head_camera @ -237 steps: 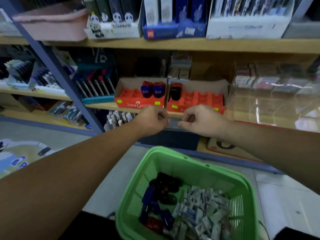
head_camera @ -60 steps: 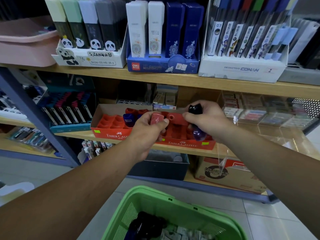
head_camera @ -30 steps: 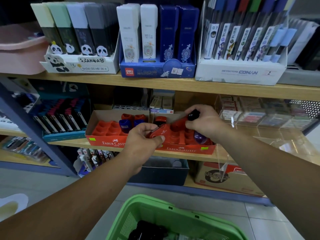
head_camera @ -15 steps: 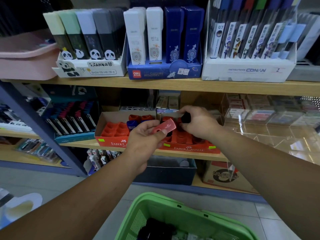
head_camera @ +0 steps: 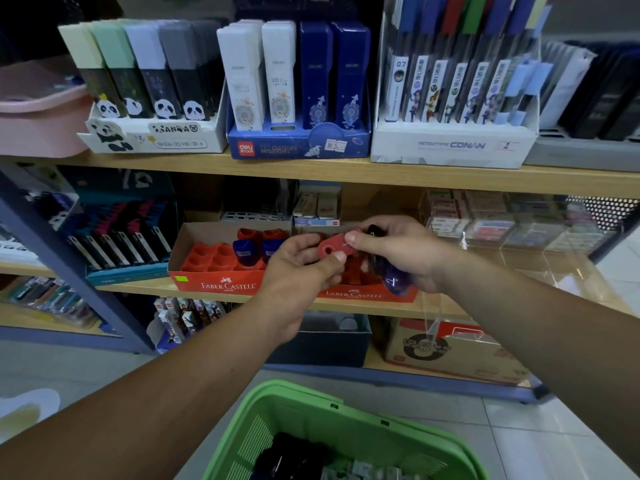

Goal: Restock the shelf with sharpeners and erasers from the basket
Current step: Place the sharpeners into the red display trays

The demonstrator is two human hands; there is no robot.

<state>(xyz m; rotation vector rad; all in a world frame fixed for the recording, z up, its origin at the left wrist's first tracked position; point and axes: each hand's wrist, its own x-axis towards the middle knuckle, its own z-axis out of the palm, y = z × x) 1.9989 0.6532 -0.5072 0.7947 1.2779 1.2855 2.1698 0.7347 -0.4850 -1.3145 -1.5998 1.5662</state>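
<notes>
A red sharpener (head_camera: 333,248) is held between both hands in front of the right red Faber-Castell tray (head_camera: 353,293). My left hand (head_camera: 300,264) grips its lower end, and my right hand (head_camera: 398,252) pinches its upper end. My right hand also holds a black sharpener (head_camera: 376,231) and a blue sharpener (head_camera: 394,279). The left Faber-Castell tray (head_camera: 211,271) holds blue sharpeners (head_camera: 246,251) and red ones. The green basket (head_camera: 311,407) sits below, with dark sharpeners (head_camera: 291,455) and wrapped erasers (head_camera: 360,471) just visible.
The wooden middle shelf (head_camera: 346,308) carries the trays, with a clear acrylic box (head_camera: 512,237) to the right and pen racks (head_camera: 114,237) to the left. The upper shelf (head_camera: 346,173) holds pencil-lead display boxes. Cardboard boxes (head_camera: 446,344) stand below.
The right hand has come over to the red sharpener in the left hand and now pinches its end. The camera view has shifted slightly.
</notes>
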